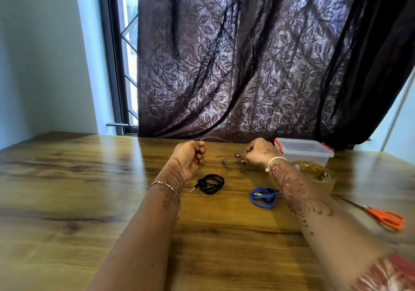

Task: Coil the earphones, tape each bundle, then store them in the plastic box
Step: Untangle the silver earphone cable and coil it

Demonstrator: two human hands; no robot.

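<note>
My left hand point(189, 157) grips one end of a thin grey earphone cable point(215, 138) that arches across to my right hand point(259, 152). That hand pinches the cable just above its two earbuds point(239, 158), which hang over loose loops on the wooden table point(89, 178). A coiled black earphone bundle point(211, 184) lies nearer me, under my left wrist. To the right of the black one, beside my right forearm, lies a coiled blue earphone bundle point(263, 197). A clear plastic box point(303, 150) with red clips and its lid on stands behind my right hand.
A roll of brown tape point(316, 173) sits just in front of the box, partly hidden by my right forearm. Orange-handled scissors point(384, 216) lie at the table's right side. A dark patterned curtain point(247, 66) hangs behind the table's far edge.
</note>
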